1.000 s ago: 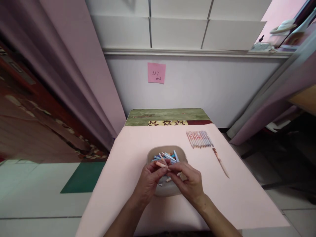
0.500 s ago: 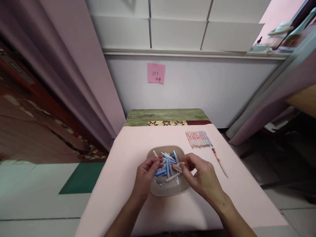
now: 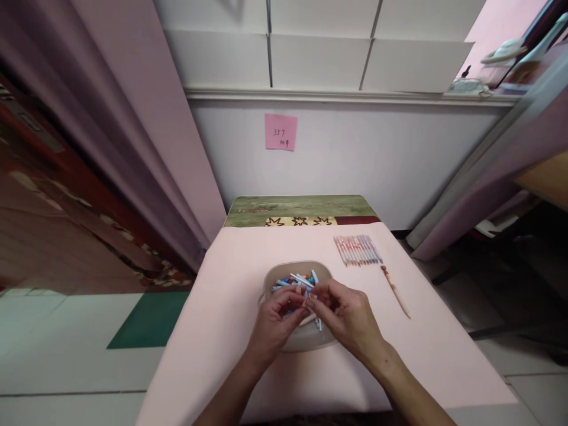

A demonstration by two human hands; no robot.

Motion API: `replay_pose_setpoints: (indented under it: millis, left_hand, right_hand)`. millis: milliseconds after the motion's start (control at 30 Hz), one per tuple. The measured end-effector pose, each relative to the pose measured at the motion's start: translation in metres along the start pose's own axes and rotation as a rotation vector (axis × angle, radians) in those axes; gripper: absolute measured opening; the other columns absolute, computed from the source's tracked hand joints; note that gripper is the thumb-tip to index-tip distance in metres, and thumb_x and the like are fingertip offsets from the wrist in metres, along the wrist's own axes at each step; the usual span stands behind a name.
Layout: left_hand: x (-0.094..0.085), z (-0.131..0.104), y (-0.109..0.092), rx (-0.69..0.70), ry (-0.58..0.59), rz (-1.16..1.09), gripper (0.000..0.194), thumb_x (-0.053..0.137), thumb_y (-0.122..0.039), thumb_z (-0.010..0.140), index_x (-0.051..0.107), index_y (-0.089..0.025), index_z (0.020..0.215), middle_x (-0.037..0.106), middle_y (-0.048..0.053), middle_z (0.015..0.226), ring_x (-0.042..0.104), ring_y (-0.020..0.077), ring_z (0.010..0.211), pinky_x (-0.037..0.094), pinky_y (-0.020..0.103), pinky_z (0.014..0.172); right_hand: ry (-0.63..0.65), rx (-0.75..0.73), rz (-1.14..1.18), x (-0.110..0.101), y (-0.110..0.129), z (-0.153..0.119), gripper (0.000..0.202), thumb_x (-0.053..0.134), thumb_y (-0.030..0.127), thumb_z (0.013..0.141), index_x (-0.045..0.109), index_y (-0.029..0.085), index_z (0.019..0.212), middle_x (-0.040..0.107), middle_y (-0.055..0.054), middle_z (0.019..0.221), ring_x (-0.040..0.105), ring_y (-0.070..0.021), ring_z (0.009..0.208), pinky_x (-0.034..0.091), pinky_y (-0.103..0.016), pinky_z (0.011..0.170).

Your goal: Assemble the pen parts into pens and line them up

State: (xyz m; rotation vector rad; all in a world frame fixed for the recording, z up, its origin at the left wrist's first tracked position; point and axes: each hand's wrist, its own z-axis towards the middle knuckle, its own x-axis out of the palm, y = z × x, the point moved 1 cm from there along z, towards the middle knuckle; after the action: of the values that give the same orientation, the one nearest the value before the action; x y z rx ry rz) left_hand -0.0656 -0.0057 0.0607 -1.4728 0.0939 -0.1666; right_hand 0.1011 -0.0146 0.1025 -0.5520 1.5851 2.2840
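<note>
Over a grey-beige plastic bowl my two hands meet, fingertips together. My left hand pinches a small pale pen part, mostly covered by the fingers. A small orange-tinted pen part is pinched in my right hand; its end touches or nearly touches the left fingers, I cannot tell which. Loose blue, white and brown pen parts lie heaped in the bowl beneath. To the right, a row of slim pens lies side by side, with a single peach pen slanting below it.
A pale pink cloth covers most of the table, leaving a green patterned strip at the back. Behind stands a white wall with a pink note. Curtains hang at both sides, and a green mat lies on the left floor.
Both hands have come together over the bowl, the left moving right and the right moving left. The parts they hold are now mostly hidden by fingers.
</note>
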Motion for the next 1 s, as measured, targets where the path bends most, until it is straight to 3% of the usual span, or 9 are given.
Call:
replay_pose_setpoints:
  millis: [100, 300, 500, 633, 800, 1000]
  left_hand:
    - [-0.005, 0.002, 0.001, -0.103, -0.056, -0.126, 0.008, 0.076, -0.025, 0.069, 0.076, -0.020, 0.075, 0.071, 0.009, 0.102, 0.061, 0.0275, 0.102, 0.047, 0.037, 0.091]
    - [-0.014, 0.002, -0.002, -0.283, -0.143, -0.360, 0.024, 0.076, -0.030, 0.070, 0.076, -0.016, 0.089, 0.071, 0.010, 0.106, 0.066, 0.0214, 0.086, 0.051, 0.032, 0.082]
    - [-0.011, 0.004, -0.006, -0.291, -0.117, -0.524, 0.019, 0.072, -0.027, 0.074, 0.075, -0.013, 0.087, 0.070, 0.012, 0.110, 0.067, 0.0184, 0.083, 0.052, 0.029, 0.080]
    - [-0.013, 0.003, -0.007, -0.279, -0.112, -0.574, 0.017, 0.070, -0.025, 0.077, 0.075, -0.013, 0.088, 0.070, 0.011, 0.109, 0.067, 0.0197, 0.089, 0.051, 0.030, 0.084]
    - [-0.014, 0.000, -0.011, -0.262, -0.109, -0.644, 0.014, 0.069, -0.024, 0.077, 0.074, -0.013, 0.085, 0.070, 0.011, 0.109, 0.065, 0.0230, 0.097, 0.052, 0.032, 0.085]
    - [-0.009, -0.004, -0.011, -0.268, -0.028, -0.636, 0.015, 0.067, -0.024, 0.079, 0.074, -0.013, 0.087, 0.069, 0.011, 0.111, 0.067, 0.0212, 0.090, 0.051, 0.031, 0.085]
  right_hand:
    - [-0.052, 0.095, 0.157, -0.005, -0.012, 0.002, 0.029, 0.058, 0.036, 0.086, 0.061, 0.017, 0.108, 0.063, 0.001, 0.065, 0.057, -0.0114, 0.054, 0.046, -0.020, 0.050]
    - [-0.045, 0.186, 0.188, -0.006, -0.029, 0.001, 0.028, 0.057, 0.040, 0.086, 0.068, 0.014, 0.090, 0.063, -0.002, 0.065, 0.056, -0.0126, 0.056, 0.044, -0.021, 0.051]
    - [0.030, 0.170, 0.155, 0.008, -0.021, -0.001, 0.025, 0.056, 0.037, 0.086, 0.070, 0.017, 0.082, 0.061, 0.000, 0.062, 0.051, -0.0115, 0.054, 0.040, -0.020, 0.050]
    - [0.019, 0.214, 0.159, 0.016, -0.028, -0.005, 0.022, 0.058, 0.037, 0.085, 0.070, 0.018, 0.087, 0.067, -0.002, 0.071, 0.058, -0.0146, 0.061, 0.044, -0.023, 0.056]
    - [0.012, 0.328, 0.414, 0.025, -0.046, -0.010, 0.029, 0.063, 0.042, 0.082, 0.067, 0.018, 0.097, 0.071, -0.007, 0.090, 0.064, -0.0192, 0.078, 0.050, -0.027, 0.068]
    - [0.118, 0.430, 0.729, 0.032, -0.039, -0.013, 0.036, 0.067, 0.048, 0.078, 0.067, 0.017, 0.095, 0.069, -0.005, 0.086, 0.062, -0.0182, 0.075, 0.052, -0.028, 0.064]
